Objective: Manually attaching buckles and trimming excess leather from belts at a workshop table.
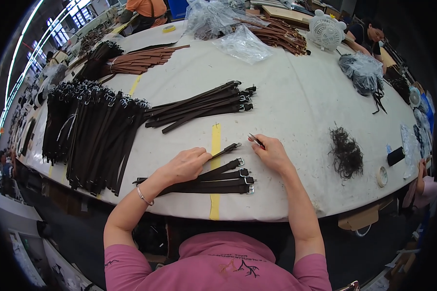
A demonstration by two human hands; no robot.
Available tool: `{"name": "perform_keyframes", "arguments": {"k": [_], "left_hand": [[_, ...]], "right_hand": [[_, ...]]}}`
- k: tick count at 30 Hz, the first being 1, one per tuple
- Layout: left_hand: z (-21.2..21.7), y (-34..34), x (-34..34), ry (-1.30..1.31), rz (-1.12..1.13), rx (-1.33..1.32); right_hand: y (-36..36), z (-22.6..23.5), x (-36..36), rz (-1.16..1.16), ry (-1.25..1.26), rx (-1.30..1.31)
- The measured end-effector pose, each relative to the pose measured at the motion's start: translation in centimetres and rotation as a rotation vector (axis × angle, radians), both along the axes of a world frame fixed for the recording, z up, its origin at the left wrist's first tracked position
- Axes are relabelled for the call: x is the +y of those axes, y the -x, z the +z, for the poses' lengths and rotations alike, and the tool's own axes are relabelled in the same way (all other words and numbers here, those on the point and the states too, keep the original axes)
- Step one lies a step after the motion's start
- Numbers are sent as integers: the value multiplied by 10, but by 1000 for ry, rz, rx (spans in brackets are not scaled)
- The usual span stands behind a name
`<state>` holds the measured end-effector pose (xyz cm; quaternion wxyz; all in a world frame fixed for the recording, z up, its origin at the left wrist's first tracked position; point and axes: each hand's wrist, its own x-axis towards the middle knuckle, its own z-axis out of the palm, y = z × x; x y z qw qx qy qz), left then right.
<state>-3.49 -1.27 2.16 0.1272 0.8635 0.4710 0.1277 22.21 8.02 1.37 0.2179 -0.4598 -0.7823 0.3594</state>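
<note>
Left hand (187, 164) curled over a single dark leather strap (224, 150), fingers closed on it, strap end pointing toward 2 o'clock with its metal tip just clear of the fingertips. Right hand (272, 153) closed around small metal snips (255, 140), blades projecting toward 11 o'clock from the pinched thumb and forefinger; snips near the strap tip but apart from it. Directly at 6 o'clock of both hands, a short stack of dark buckled straps (213, 182) lying flat, buckles toward 3 o'clock, crossing a yellow tape line (215, 145) on the pale cloth-covered desk (296, 97). At 12 o'clock of the hands, a second bundle of dark straps (199, 106), angled, buckles at its 2 o'clock end. At 9 o'clock, a large fanned heap of black straps (92, 131) with metal buckles. At 3 o'clock of the right hand, a loose clump of dark thread trimmings (346, 153); farther at 3 o'clock, a black thread spool (395, 156) and a roll of tape (382, 176) near the desk edge. At 11 o'clock on the far side, brown straps (138, 60); at 12 o'clock, clear plastic bags (243, 43); at 1 o'clock, a small white fan (326, 31). Other people seated at the far rim of the desk.
</note>
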Motion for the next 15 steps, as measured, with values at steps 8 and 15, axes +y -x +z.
{"name": "perform_keyframes", "arguments": {"k": [8, 15], "left_hand": [[2, -1, -14, -58, -37, -43], [8, -21, -22, -53, 51, -42]], "right_hand": [[9, -3, -11, 139, -47, -12], [11, 6, -14, 122, -42, -105]]}}
